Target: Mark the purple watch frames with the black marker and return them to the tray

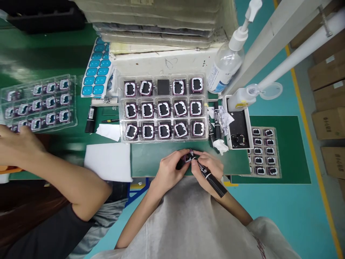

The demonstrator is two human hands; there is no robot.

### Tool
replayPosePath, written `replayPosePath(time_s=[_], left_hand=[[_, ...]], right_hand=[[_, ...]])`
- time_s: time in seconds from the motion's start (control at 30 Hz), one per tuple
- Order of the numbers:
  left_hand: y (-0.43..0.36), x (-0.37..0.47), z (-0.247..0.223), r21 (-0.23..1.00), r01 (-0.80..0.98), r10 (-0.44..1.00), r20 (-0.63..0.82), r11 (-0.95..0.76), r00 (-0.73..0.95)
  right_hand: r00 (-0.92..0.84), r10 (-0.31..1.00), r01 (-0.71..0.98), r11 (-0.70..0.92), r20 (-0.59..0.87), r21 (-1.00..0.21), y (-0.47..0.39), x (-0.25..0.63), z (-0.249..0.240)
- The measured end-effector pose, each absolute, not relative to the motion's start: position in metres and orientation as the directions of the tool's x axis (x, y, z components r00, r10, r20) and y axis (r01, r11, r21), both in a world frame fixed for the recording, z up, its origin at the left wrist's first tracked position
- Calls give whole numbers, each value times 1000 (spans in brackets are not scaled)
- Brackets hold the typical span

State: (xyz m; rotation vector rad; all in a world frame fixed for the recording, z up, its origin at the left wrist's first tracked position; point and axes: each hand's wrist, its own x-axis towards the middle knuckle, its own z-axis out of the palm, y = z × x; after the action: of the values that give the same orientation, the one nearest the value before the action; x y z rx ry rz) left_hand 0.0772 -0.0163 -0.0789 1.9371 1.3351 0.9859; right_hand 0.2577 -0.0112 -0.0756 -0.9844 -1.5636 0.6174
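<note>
head view: left hand pinches a small purple part. right hand grips a black marker, tip at the part.

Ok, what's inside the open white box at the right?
Small dark pieces lie in the near end of the box; a white plastic bottle hides part of its far end.

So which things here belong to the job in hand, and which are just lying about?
Apparently in the job:
- small purple part, in left hand
- black marker, in right hand
- clear tray of similar parts

Seemingly just lying about:
- pump bottle
- blue sticker sheet
- white pad
</note>
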Motion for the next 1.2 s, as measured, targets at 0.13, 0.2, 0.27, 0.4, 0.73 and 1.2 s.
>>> replayPosePath(time_s=[0.13, 0.2, 0.27, 0.4, 0.73, 1.2], left_hand=[[-17, 78, -79, 800, 504, 944, 247, -325, 217], [-17, 79, -78, 811, 504, 954, 226, -297, 198], [-17, 80, -77, 821, 504, 962, 202, -269, 184], [-16, 80, -77, 829, 491, 962, 203, -268, 184], [-16, 79, -76, 837, 482, 965, 200, -259, 170], [-14, 77, -76, 885, 451, 989, 62, -116, 132]], right_hand=[[-15, 847, 266, 516, 532, -814, -12, 257, -75], [11, 859, 253, 493, 512, -832, -12, 257, -74], [1, 858, 244, 498, 513, -832, -12, 257, -74], [-67, 836, 244, 543, 544, -804, -11, 259, -77], [-6, 853, 240, 508, 521, -828, -13, 256, -76], [31, 868, 230, 476, 496, -849, -10, 255, -74]])
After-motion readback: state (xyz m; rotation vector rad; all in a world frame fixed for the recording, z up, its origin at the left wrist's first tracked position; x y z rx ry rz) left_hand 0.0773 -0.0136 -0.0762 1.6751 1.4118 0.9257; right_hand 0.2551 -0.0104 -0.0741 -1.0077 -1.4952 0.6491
